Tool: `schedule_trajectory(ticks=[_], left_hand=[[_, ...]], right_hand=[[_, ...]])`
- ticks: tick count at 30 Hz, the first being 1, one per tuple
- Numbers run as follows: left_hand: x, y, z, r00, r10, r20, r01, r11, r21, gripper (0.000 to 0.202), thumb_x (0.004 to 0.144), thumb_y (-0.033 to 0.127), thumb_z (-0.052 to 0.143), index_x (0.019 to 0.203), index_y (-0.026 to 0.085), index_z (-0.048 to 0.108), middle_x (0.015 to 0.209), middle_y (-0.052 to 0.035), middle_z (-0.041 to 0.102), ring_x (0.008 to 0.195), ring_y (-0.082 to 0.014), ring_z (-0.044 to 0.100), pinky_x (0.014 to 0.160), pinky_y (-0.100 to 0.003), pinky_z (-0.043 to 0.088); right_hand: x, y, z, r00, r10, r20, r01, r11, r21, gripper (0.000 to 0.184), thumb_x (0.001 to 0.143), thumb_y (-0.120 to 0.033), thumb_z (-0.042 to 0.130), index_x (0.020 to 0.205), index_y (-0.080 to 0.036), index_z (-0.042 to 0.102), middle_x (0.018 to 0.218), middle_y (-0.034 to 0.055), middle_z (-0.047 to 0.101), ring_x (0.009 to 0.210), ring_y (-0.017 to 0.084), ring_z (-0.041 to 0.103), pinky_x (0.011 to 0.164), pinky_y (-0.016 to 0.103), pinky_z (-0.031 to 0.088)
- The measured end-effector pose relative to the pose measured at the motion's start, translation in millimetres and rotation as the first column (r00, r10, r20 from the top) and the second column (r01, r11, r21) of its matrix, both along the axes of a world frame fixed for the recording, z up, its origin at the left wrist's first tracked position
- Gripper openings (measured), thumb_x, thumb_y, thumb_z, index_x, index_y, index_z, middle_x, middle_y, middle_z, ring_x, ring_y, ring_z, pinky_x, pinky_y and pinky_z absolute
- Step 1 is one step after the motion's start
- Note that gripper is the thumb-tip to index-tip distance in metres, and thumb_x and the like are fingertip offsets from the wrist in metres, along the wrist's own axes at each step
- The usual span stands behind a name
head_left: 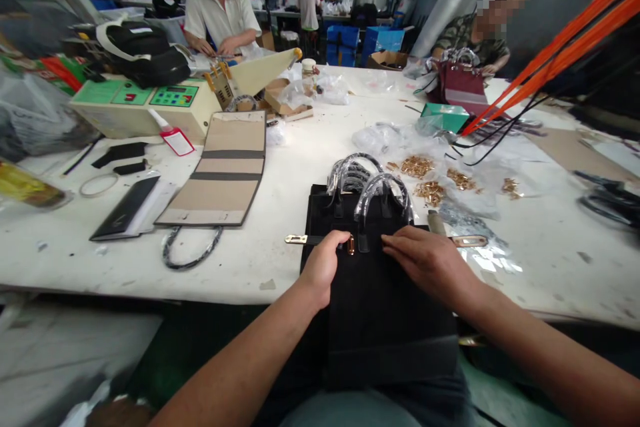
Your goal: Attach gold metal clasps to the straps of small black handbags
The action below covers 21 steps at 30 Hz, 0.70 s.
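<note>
A black handbag [390, 307] lies at the table's front edge and over my lap, its plastic-wrapped handles [383, 193] pointing away from me. My left hand [323, 267] is closed at the bag's left side, thumb on top beside a small gold lock [351, 245]; its other fingers are mostly hidden. From under that hand a black strap with a gold slotted plate [296, 239] sticks out leftward. On the right half of the bag, my right hand [430, 260] rests with fingers stretched out and together. Another gold slotted plate [469, 241] shows just beyond it.
Piles of small gold fittings [417, 165] lie on plastic at the right. To the left are an opened flat bag panel [220, 173], a black booklet [127, 210], a glue bottle [176, 139] and a machine [150, 107]. Co-workers sit across the table; orange straps [555, 47] hang right.
</note>
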<state>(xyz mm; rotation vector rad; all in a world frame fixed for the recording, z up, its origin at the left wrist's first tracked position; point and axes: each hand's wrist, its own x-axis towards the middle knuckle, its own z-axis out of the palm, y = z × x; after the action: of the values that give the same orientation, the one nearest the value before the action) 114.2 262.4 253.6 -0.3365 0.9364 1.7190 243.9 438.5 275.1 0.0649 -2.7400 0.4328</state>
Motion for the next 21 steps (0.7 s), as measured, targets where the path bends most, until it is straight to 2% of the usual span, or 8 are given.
schedule_trajectory(ticks=[3,7,13,18,21], left_hand=[[2.2,-1.6,0.7,0.995,0.069,-0.071,-0.070,0.998,-0.008,0.019,0.080,0.030,0.073,0.087,0.012,0.073,0.080,-0.0057,0.073,0.068,-0.0185,0.069,0.074,-0.029,0.055],[5.1,-2.8,-1.0,0.978,0.169,-0.119,-0.169,0.986,0.005,0.017,0.074,0.025,0.081,0.084,0.014,0.072,0.078,-0.0014,0.072,0.072,-0.0163,0.068,0.077,-0.025,0.052],[4.4,-2.4,0.7,0.978,0.167,-0.121,-0.171,0.985,-0.020,0.018,0.073,0.026,0.081,0.081,0.014,0.070,0.077,-0.0021,0.071,0.071,-0.0161,0.067,0.075,-0.025,0.052],[1.0,0.7,2.8,0.998,0.065,-0.011,-0.066,0.998,-0.024,0.019,0.080,0.028,0.071,0.087,0.011,0.073,0.079,-0.0074,0.071,0.068,-0.0184,0.067,0.071,-0.029,0.055],[-0.1,2.7,0.5,0.995,0.089,-0.036,-0.091,0.994,-0.052,0.019,0.080,0.028,0.071,0.089,0.011,0.073,0.082,-0.0069,0.071,0.070,-0.0167,0.067,0.071,-0.026,0.055]], right_hand=[[2.9,-0.2,-1.4,0.999,-0.054,-0.001,0.054,0.996,-0.075,0.020,0.105,-0.028,0.058,0.117,-0.019,0.072,0.104,0.0085,0.072,0.089,0.020,0.069,0.078,0.033,0.056],[5.0,-1.6,0.5,0.998,-0.062,0.019,0.063,0.995,-0.072,0.018,0.104,-0.028,0.060,0.109,-0.020,0.075,0.101,0.0067,0.072,0.087,0.019,0.067,0.077,0.033,0.054],[5.4,-0.6,6.3,0.998,-0.050,0.035,0.050,0.999,0.001,0.019,0.105,-0.027,0.058,0.110,-0.021,0.075,0.100,0.0053,0.072,0.086,0.018,0.068,0.074,0.032,0.051],[2.2,-0.6,4.0,0.999,-0.012,0.032,0.010,0.999,0.050,0.020,0.105,-0.022,0.055,0.107,-0.017,0.075,0.095,0.0075,0.071,0.085,0.019,0.067,0.073,0.032,0.048],[-1.3,-0.5,0.3,0.999,-0.003,0.032,0.000,0.996,0.084,0.021,0.105,-0.020,0.053,0.103,-0.015,0.074,0.091,0.0075,0.069,0.083,0.019,0.065,0.073,0.033,0.047]])
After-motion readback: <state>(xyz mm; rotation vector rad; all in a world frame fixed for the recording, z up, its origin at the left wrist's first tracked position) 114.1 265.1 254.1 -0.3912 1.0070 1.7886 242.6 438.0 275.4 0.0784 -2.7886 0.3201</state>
